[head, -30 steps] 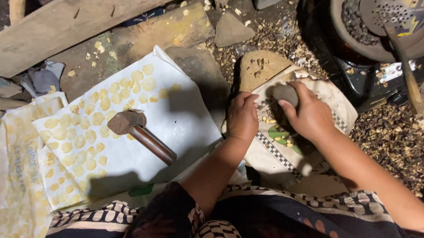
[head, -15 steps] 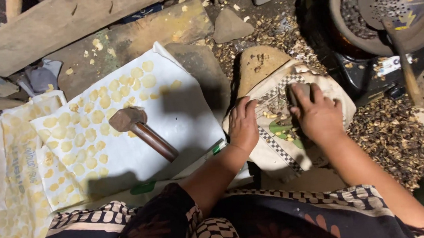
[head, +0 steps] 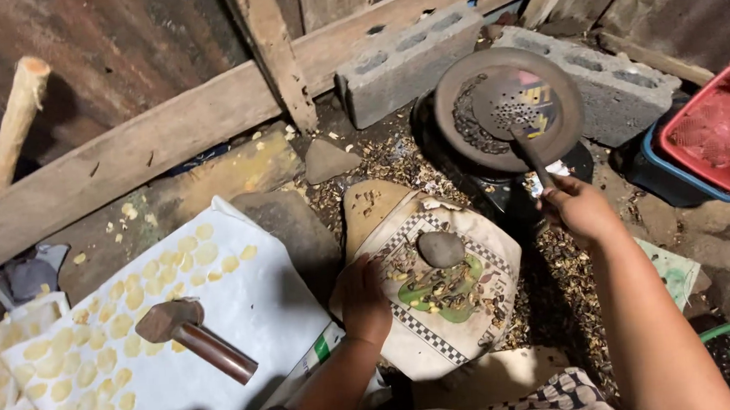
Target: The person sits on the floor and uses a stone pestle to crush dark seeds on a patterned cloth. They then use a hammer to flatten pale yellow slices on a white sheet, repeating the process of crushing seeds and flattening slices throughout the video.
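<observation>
Right hand (head: 579,209) closed on the dark handle of the round perforated metal skimmer (head: 521,102), long axis running up-left over the pan; left hand (head: 364,294), fingers loosely curled, holding nothing, rests on the left edge of the printed cloth-covered slab (head: 473,308), nearer the smooth grey stone (head: 441,248).

Under your left hand (head: 364,298): printed cloth (head: 464,309) — matt, gritty with husk bits. Stone (head: 441,248) on it is grey, smooth, dull. Your right hand (head: 579,209) grips the dark metal handle of a perforated skimmer (head: 521,102), tarnished. Hammer (head: 189,336) — rusty head, smooth metal shaft, on white woven-plastic sheet (head: 244,305).
</observation>
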